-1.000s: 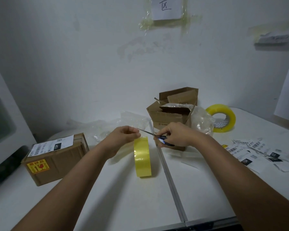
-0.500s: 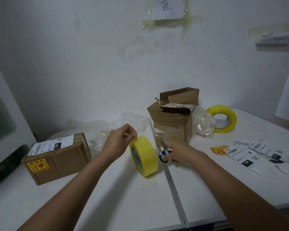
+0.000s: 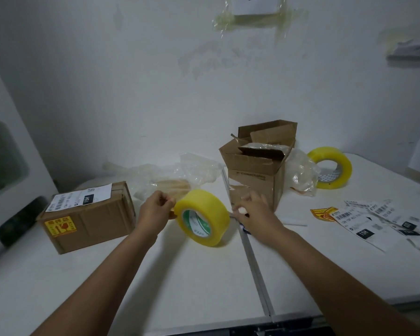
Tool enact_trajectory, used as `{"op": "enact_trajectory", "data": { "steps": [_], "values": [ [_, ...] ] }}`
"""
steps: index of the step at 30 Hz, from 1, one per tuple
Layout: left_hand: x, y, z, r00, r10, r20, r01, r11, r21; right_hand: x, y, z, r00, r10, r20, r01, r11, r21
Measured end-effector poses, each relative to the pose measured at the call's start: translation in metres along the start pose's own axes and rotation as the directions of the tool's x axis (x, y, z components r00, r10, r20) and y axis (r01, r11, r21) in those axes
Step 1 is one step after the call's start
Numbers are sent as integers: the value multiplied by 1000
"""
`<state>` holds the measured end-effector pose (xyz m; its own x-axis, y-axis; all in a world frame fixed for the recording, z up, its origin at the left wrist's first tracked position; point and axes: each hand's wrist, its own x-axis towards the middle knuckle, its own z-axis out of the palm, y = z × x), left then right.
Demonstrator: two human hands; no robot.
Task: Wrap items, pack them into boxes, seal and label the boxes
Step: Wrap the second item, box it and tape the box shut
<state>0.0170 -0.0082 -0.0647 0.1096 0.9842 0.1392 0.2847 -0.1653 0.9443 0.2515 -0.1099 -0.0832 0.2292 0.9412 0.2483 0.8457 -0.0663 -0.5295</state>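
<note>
Left grip (image 3: 157, 210) beside tape roll (image 3: 202, 217)

tape roll (image 3: 202, 216): glossy plastic | open box (image 3: 255, 175): matt cardboard | table (image 3: 204, 287): smooth

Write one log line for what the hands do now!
left hand: pinches tape end | tape roll: on edge | right hand: setting scissors down | open box: unsealed
</note>
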Motion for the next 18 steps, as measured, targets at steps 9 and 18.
{"op": "enact_trajectory", "data": {
  "steps": [9,18],
  "values": [
    [-16,-45,-39,977,-206,-55,208,978,32,7,-67,59,964,-26,266,-148,777,611],
    [-24,-74,-62,996,-58,-72,89,795,600,29,-110,72,970,-220,102,191,952,239]
  ]
}}
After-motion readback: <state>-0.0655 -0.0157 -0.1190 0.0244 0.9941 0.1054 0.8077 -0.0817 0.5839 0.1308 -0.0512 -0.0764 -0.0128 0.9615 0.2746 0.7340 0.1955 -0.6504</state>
